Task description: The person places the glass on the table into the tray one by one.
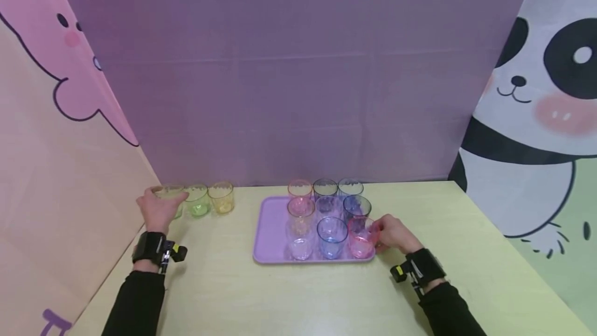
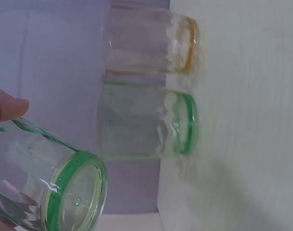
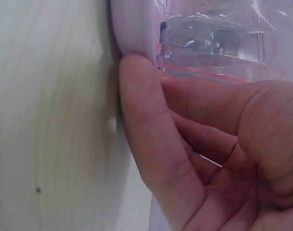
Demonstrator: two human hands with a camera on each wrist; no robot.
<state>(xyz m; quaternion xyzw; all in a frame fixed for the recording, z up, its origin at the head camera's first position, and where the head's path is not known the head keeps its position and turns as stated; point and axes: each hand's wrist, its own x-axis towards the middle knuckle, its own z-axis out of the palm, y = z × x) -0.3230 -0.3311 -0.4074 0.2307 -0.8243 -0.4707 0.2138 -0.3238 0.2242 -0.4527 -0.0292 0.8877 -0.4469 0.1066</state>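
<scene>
Near the tabletop's far left corner the left hand [image 1: 158,213] curls round a green glass [image 2: 50,185], beside another green glass [image 1: 198,201] and a yellow glass [image 1: 221,198] standing in a row. The right hand [image 1: 394,234] grips a pink glass [image 1: 361,237] at the near right corner of the purple tray [image 1: 270,232]. Judging from this, three glasses are off the tray and nine remain on it.

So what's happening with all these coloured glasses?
A person is handling clear tinted tumblers on a pale yellow-green table. The left hand grips a green-tinted glass beside another green glass and a yellow glass. The right hand holds a pink glass at the near right corner of a lilac plastic tray, among eight other glasses.
</scene>
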